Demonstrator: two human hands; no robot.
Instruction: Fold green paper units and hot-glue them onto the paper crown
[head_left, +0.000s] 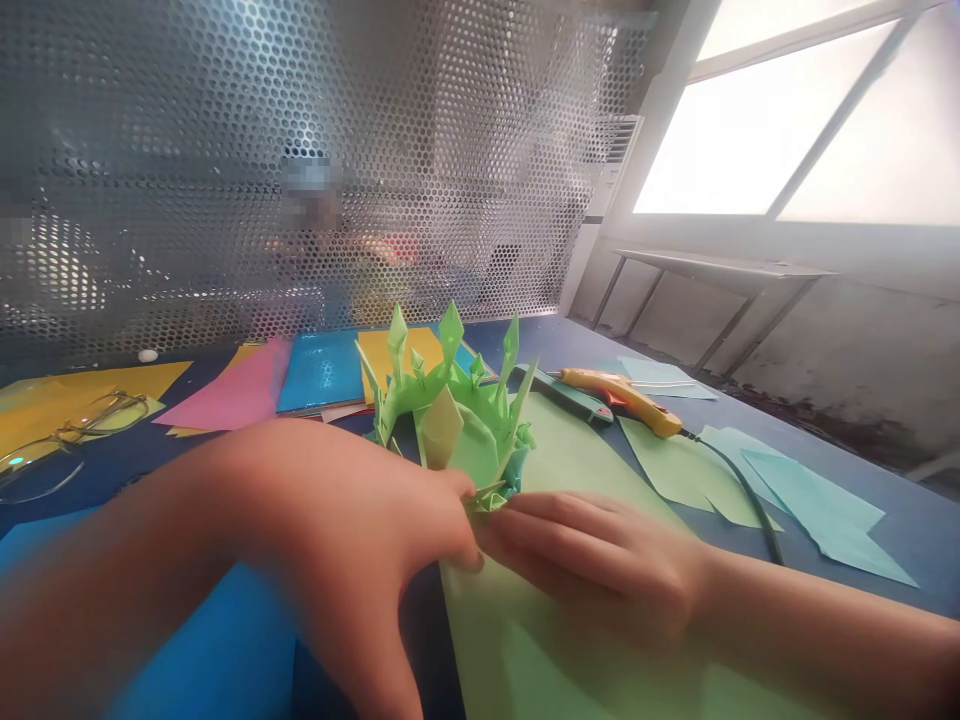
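Observation:
A folded green paper crown (pixel 455 420) with tall pointed tips stands on a large sheet of light green paper (pixel 585 480). At its near edge my left hand (pixel 337 510) comes in from the left, fingers closed on the rim and thumb stretched toward me. From the right, my right hand (pixel 600 550) has its fingers pressed together against the same part of the rim. The fingertips of both hands nearly meet there, and some are hidden. A bluish folded piece shows on the crown's right side, just above my right fingertips.
Right of the crown lie a yellow glue gun (pixel 622 395) with its cord and a dark green tool (pixel 566 397). Pale blue paper pieces (pixel 825 510) are beyond them. Eyeglasses (pixel 82 430) and coloured sheets are at left. A perforated metal screen (pixel 300 120) borders the table's back.

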